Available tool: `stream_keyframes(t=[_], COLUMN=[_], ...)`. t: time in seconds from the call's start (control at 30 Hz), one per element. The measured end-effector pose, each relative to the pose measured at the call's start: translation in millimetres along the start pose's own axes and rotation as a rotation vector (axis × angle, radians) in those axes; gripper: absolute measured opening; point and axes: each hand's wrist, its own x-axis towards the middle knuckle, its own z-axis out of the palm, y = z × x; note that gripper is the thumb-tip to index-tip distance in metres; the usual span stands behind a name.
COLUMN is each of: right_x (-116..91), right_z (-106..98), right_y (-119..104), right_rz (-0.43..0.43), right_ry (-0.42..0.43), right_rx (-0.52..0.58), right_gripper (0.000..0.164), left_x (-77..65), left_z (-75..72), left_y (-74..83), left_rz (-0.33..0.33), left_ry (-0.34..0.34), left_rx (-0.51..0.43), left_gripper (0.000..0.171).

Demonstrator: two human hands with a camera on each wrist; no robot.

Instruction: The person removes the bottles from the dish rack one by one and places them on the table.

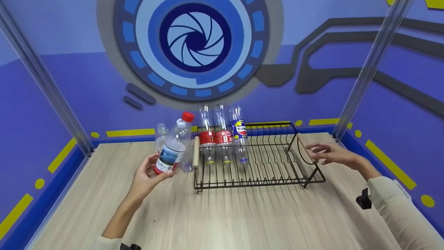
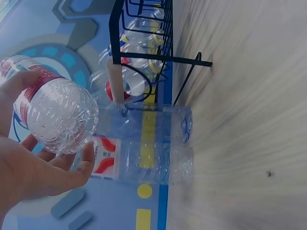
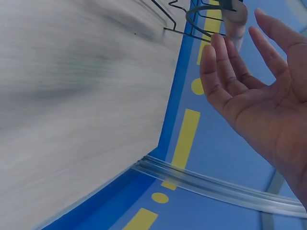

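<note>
A: What site are we looking at?
B: Enclosed booth-style work cell. Printed blue panels (image 1: 93,80) are walling in a wood-grain table (image 1: 215,215); grey posts (image 1: 40,71) are running down corners from upper left and upper right.

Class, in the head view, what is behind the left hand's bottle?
Behind it stand a red-capped bottle and, to that one's left, a second bottle. The held bottle covers part of each, so their full bodies cannot be seen there.
</note>
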Motion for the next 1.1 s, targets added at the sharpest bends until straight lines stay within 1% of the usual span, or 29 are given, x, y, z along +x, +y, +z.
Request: stream_keyframes(t=[0.13, 0.3, 0.47, 0.6, 0.77, 0.9, 1.1], right_x=[3.0, 5.2, 4.3, 6.5, 7.4, 7.0, 5.0], right_z=[1.2, 0.9, -0.3, -0.8, 2.0, 3.0, 2.7], right_y=[5.8, 13.3, 16.0, 15.9, 20.7, 24.6, 24.0], right_rz=[-0.003, 0.01, 0.032, 0.031, 0.034, 0.041, 0.055], right_ry=[-0.031, -0.062, -0.08, -0.068, -0.095, -0.097, -0.087], right_rx=[0.025, 0.074, 0.082, 0.079, 0.125, 0.153, 0.178], right_gripper=[0.054, 0.053, 0.056, 0.055, 0.053, 0.052, 0.054], left_x=[3.9, 12.1, 22.4, 28.8, 32.1, 36.5, 48.7], left_z=[-9.0, -21.6, -30.1, -36.0, -42.1, -42.2, -38.3], left_y=[-3.0, -7.3, -16.4, -29.7, -51.9, -67.3, -85.2], left_rz=[-0.024, -0.068, -0.1, -0.111, -0.165, -0.202, -0.216], left_ry=[0.025, 0.078, 0.147, 0.182, 0.208, 0.231, 0.253], left_rx=[-0.038, -0.105, -0.117, -0.115, -0.133, -0.116, -0.081], left_gripper=[0.07, 0.077, 0.082, 0.088, 0.095, 0.097, 0.096])
